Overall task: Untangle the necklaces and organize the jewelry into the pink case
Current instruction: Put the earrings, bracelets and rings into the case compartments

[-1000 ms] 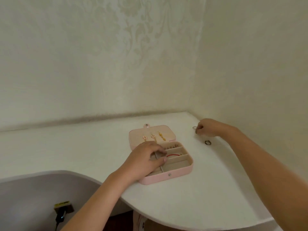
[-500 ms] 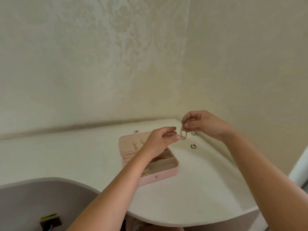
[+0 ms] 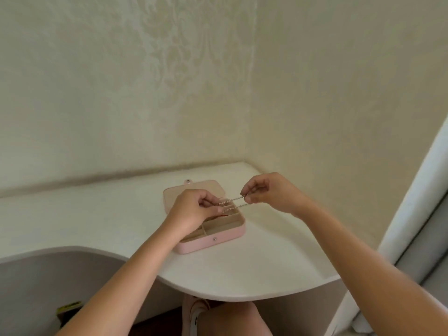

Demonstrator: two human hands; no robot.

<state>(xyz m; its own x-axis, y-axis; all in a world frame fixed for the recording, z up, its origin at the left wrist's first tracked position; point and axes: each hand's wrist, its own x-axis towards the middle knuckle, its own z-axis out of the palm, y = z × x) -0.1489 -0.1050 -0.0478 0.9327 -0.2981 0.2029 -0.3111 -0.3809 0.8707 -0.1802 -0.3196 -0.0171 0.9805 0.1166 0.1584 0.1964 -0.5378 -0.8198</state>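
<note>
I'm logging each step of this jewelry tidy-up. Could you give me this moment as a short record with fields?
left hand: pinches one end of the chain, above the case
right hand: pinches the other end, toward the case's right side
chain: drawn out in two strands between the hands, held off the table
pink case: open, lid laid back toward the wall
table: white with a curved front edge; the case sits on it
</note>
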